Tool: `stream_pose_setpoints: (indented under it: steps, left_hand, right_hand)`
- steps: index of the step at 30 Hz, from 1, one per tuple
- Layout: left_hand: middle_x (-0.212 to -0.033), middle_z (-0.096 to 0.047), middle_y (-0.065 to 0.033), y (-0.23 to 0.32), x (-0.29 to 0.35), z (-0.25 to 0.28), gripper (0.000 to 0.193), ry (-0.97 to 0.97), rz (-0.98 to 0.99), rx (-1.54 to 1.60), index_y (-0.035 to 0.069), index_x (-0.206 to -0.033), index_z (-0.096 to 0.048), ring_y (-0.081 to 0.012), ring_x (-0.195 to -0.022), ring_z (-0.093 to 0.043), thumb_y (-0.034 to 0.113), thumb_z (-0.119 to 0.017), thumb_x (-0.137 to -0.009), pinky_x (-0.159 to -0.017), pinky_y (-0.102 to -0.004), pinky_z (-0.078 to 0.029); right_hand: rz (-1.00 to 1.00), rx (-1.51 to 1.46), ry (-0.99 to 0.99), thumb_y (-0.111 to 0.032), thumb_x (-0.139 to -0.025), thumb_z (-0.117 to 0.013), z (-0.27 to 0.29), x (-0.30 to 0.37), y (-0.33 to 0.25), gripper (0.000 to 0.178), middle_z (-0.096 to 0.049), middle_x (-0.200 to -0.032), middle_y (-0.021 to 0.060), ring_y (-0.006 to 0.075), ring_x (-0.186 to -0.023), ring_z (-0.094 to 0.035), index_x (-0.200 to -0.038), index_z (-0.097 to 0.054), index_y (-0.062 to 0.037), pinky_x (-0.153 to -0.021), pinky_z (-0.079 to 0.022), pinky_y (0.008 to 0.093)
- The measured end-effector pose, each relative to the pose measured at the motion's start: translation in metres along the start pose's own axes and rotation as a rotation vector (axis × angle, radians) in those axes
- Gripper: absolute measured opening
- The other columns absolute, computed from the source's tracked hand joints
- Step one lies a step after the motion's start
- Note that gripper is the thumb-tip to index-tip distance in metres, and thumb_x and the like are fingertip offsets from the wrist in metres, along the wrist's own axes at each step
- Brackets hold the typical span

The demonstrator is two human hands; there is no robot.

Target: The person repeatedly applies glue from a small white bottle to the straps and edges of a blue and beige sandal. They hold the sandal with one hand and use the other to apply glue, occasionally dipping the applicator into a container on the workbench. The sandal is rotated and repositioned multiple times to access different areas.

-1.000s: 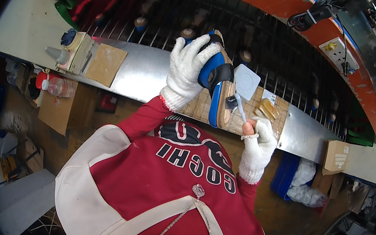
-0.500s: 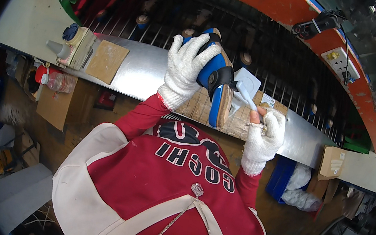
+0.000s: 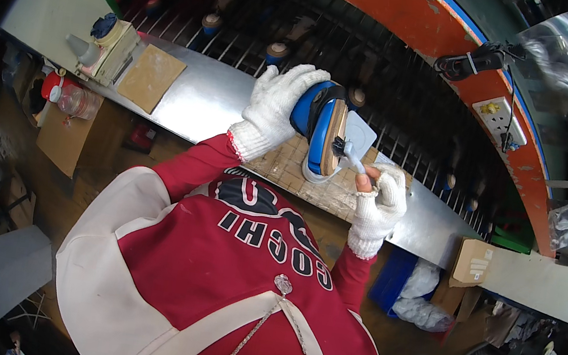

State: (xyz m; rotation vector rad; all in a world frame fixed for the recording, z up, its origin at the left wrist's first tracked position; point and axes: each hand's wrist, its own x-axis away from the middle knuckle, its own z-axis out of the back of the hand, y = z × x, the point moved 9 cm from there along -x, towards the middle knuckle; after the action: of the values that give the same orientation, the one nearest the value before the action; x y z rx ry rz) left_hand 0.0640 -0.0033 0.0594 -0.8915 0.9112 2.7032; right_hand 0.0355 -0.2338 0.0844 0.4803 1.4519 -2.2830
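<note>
My left hand (image 3: 270, 109), in a white knit glove, grips a sandal (image 3: 335, 121) on a blue last, with black straps and a tan sole edge turned to the right. A small brush (image 3: 353, 160) with a pale handle and dark bristles is pinched in my right hand (image 3: 380, 204), whose glove leaves at least the thumb tip bare. The bristles appear to meet the sole's side. Behind the brush, partly covered, sits a white square-lidded container (image 3: 361, 132) by a worn, grid-marked board (image 3: 286, 160).
Beyond the metal ledge (image 3: 211, 102) runs a barred rack (image 3: 191, 34) with several lasts on it. At the left are a tan board (image 3: 153, 78) and a pale nozzle (image 3: 83, 49). An orange beam (image 3: 393, 22) carries a socket strip (image 3: 501, 121). A carton (image 3: 472, 262) stands right.
The sandal has been turned and tilted, so its sole edge shows more. The brush has come to the sole's side. Both hands keep their hold, and the whole view has shifted slightly.
</note>
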Motion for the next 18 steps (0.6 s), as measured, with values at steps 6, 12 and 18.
stream_pose_setpoints:
  steps: [6,12,18]
  left_hand:
    - [-0.134,-0.059,-0.0079,-0.012,0.009,-0.025,0.085,-0.267,0.202,0.188,0.019,-0.14,-0.046,-0.0282,-0.125,-0.057,0.016,-0.087,-0.066,-0.106,-0.0489,-0.04]
    - [-0.13,-0.062,-0.0082,-0.011,0.021,-0.053,0.094,-0.545,0.397,0.615,0.01,-0.141,-0.048,-0.0232,-0.12,-0.06,0.009,-0.095,-0.059,-0.104,-0.0365,-0.051]
    - [-0.132,-0.059,-0.0147,0.02,0.04,-0.046,0.105,-0.858,0.564,0.976,0.003,-0.144,-0.039,-0.0261,-0.122,-0.058,0.002,-0.093,-0.054,-0.104,-0.0367,-0.05]
  right_hand:
    - [0.031,-0.076,0.01,-0.014,-0.078,-0.083,0.001,-0.016,0.0,0.023,-0.064,-0.091,0.0102,0.0209,-0.085,-0.061,-0.091,-0.073,0.0017,-0.073,-0.047,0.0306]
    - [0.112,-0.071,-0.03,-0.013,-0.077,-0.083,-0.001,-0.037,-0.005,0.022,-0.065,-0.09,0.01,0.021,-0.086,-0.061,-0.091,-0.073,0.0007,-0.073,-0.047,0.0311]
    - [0.228,-0.022,-0.031,-0.013,-0.077,-0.082,-0.003,-0.055,-0.01,0.019,-0.066,-0.089,0.0103,0.0229,-0.085,-0.062,-0.09,-0.074,-0.0014,-0.074,-0.047,0.0329]
